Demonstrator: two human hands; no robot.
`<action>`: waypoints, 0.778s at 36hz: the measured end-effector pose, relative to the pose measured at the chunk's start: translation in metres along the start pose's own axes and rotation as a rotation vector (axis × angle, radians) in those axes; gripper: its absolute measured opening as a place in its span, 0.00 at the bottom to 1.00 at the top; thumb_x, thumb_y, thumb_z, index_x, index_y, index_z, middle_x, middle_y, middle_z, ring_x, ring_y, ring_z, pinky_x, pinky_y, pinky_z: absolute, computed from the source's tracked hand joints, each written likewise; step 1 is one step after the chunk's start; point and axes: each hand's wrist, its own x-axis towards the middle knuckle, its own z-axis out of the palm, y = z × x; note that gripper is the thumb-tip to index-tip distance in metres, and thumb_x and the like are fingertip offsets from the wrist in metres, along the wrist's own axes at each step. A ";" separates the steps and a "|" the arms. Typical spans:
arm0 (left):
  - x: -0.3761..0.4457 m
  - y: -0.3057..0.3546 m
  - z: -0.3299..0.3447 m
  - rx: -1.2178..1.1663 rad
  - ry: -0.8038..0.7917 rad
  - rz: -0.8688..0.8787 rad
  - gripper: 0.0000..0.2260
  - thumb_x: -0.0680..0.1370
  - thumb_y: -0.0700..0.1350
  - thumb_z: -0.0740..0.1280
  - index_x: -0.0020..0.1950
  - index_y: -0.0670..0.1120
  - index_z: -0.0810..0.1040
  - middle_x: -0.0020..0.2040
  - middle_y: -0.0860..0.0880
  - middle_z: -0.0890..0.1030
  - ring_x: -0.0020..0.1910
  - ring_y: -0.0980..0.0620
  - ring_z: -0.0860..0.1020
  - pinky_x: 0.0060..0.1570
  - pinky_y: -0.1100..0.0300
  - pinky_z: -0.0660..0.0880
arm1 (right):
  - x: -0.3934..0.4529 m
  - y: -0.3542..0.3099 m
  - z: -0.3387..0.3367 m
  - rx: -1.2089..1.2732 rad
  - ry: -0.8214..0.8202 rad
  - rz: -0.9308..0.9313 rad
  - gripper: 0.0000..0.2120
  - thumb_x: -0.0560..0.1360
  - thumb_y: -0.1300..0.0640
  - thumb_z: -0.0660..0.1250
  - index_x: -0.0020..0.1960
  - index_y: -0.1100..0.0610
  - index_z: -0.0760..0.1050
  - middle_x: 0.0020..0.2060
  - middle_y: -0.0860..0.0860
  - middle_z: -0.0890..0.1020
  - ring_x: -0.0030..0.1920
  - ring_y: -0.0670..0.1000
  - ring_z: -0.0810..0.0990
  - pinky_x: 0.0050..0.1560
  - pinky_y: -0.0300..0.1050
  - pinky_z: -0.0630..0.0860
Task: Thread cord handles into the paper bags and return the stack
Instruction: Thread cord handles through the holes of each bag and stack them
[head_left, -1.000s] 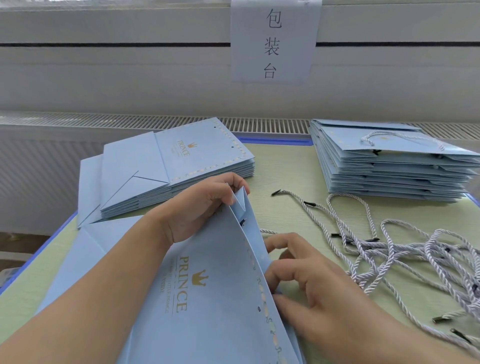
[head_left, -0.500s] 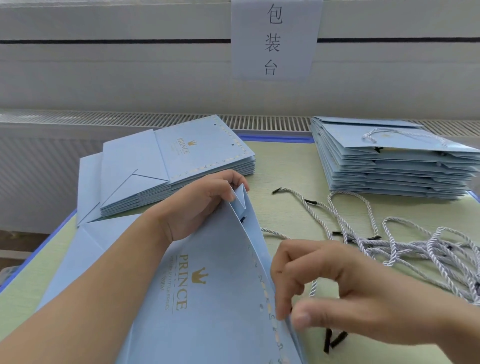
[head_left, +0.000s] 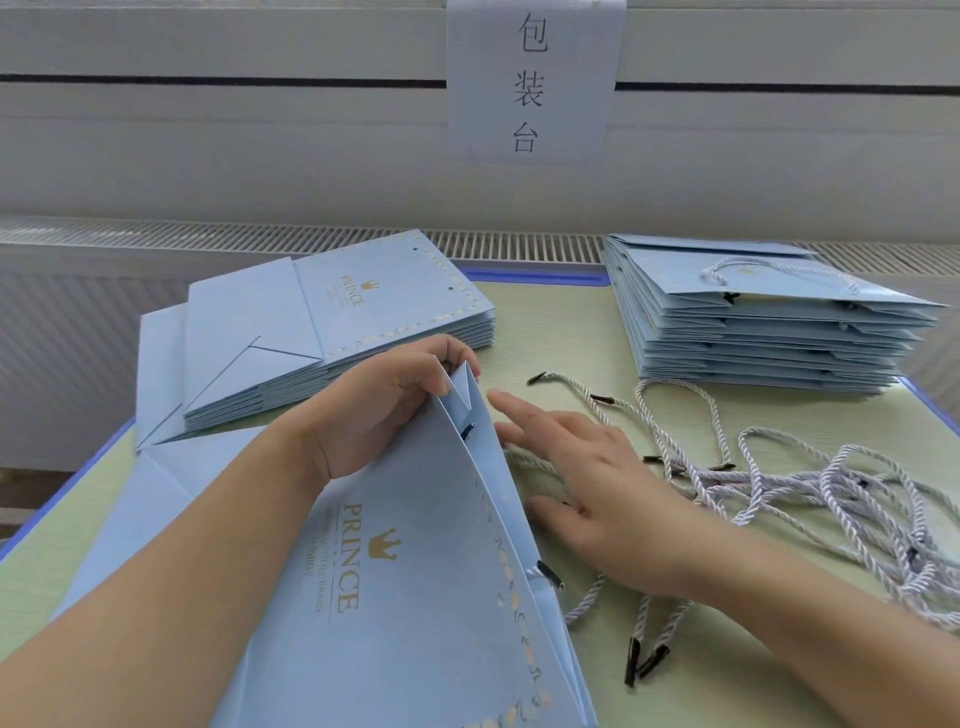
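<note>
A light blue paper bag printed PRINCE lies before me with its top edge lifted. My left hand pinches the bag's upper corner and holds the mouth up. A black cord tip pokes through the bag's near hole, another shows at the far hole. My right hand lies flat beside the bag's rim, fingers straight and spread, holding nothing. A pile of white twisted cords with black tips lies right of that hand. Two loose cord ends rest near my right forearm.
A stack of flat bags without handles sits at the back left. A taller stack of bags with cords stands at the back right. The green table has a blue edge; a paper sign hangs on the wall behind.
My right hand, curled in a pinch near the bag's lower rim half a second ago, has opened and moved forward, now flat beside the rim. The left hand kept its hold.
</note>
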 end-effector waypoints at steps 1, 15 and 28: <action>0.000 0.000 0.000 -0.004 -0.001 0.003 0.12 0.63 0.40 0.60 0.46 0.43 0.73 0.39 0.45 0.75 0.35 0.49 0.75 0.34 0.58 0.73 | 0.002 0.000 0.002 -0.028 0.008 -0.012 0.37 0.78 0.58 0.61 0.75 0.37 0.42 0.70 0.40 0.65 0.70 0.42 0.55 0.66 0.35 0.48; -0.001 0.000 -0.001 -0.010 0.021 0.000 0.13 0.62 0.40 0.60 0.45 0.45 0.74 0.38 0.45 0.74 0.34 0.48 0.74 0.35 0.57 0.71 | -0.001 0.007 -0.019 1.206 0.092 0.084 0.14 0.70 0.66 0.65 0.55 0.59 0.72 0.34 0.52 0.75 0.36 0.50 0.77 0.42 0.40 0.78; -0.001 0.000 0.000 -0.016 0.021 -0.012 0.12 0.63 0.40 0.59 0.44 0.45 0.74 0.38 0.46 0.73 0.34 0.48 0.73 0.36 0.57 0.70 | -0.016 0.037 -0.046 1.069 -0.179 0.177 0.19 0.67 0.62 0.69 0.57 0.57 0.74 0.34 0.49 0.73 0.29 0.44 0.65 0.27 0.34 0.65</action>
